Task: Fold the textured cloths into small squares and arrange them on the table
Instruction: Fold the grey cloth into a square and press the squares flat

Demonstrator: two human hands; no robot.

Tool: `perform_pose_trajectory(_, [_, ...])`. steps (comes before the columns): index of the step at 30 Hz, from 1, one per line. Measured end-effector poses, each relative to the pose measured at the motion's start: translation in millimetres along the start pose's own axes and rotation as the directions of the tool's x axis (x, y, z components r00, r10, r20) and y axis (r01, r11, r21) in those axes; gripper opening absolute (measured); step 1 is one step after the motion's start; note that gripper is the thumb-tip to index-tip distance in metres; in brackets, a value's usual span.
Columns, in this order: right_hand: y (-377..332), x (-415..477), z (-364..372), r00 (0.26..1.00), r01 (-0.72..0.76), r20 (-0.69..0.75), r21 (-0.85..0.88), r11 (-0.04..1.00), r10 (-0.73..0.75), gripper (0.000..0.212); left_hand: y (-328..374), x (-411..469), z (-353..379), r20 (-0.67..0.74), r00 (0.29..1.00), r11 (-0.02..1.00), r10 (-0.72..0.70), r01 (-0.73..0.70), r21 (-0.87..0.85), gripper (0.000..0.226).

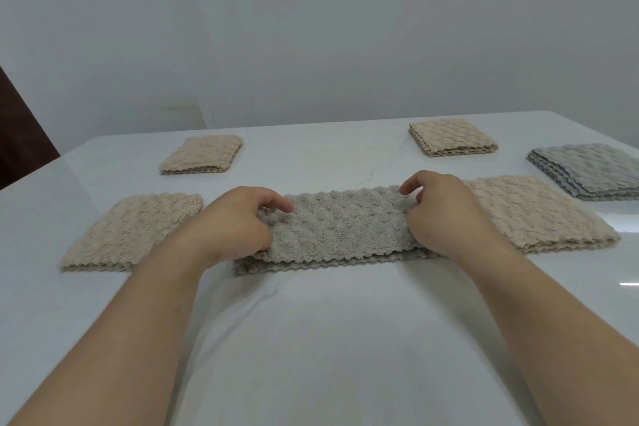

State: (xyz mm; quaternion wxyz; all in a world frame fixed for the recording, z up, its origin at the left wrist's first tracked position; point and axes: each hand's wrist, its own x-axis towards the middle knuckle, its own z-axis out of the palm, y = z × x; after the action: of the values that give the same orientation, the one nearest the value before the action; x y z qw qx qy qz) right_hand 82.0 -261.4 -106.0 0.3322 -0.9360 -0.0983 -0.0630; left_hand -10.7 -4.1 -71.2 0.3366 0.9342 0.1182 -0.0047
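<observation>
A grey-beige textured cloth (pixel 337 228) lies folded into a long strip across the middle of the white table (pixel 328 339). My left hand (pixel 235 223) pinches its left end and my right hand (pixel 446 214) pinches its right end. Folded beige squares lie around it: one at near left (pixel 135 232), one at far left (pixel 202 153), one at far right (pixel 451 137), and a larger one (pixel 539 214) right of my right hand. A folded grey cloth (pixel 591 169) sits at the right edge.
The table's far edge meets a plain white wall (pixel 311 28). A dark brown object (pixel 20 135) stands beyond the table's left corner. Bare tabletop stretches between my forearms toward me.
</observation>
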Motion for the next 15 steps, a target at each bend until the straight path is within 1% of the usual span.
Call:
perform_pose_trajectory(3, [-0.3, -0.6, 2.1, 0.999, 0.020, 0.028, -0.021, 1.000, -0.019, 0.038, 0.4, -0.6, 1.8, 0.015, 1.000, 1.000, -0.009, 0.009, 0.025, 0.060])
perform_pose_trajectory(8, [-1.1, -3.3, 1.5, 0.999, 0.010, 0.043, -0.074, 0.997, -0.007, 0.040, 2.2, -0.9, 1.9, 0.049, 0.999, 0.998, -0.023, 0.020, 0.068, 0.059])
perform_pose_trajectory(11, [-2.4, -4.8, 3.1, 0.998, 0.008, 0.063, -0.112, 0.994, 0.000, 0.035, 3.0, -1.0, 1.8, 0.058, 0.998, 0.997, -0.025, 0.020, 0.075, 0.059])
perform_pose_trajectory(15, [-2.8, -7.3, 3.9, 0.998, 0.021, 0.056, -0.151, 0.988, -0.013, 0.034, 3.2, -2.0, 1.9, 0.069, 0.997, 0.995, -0.024, 0.017, 0.102, 0.058])
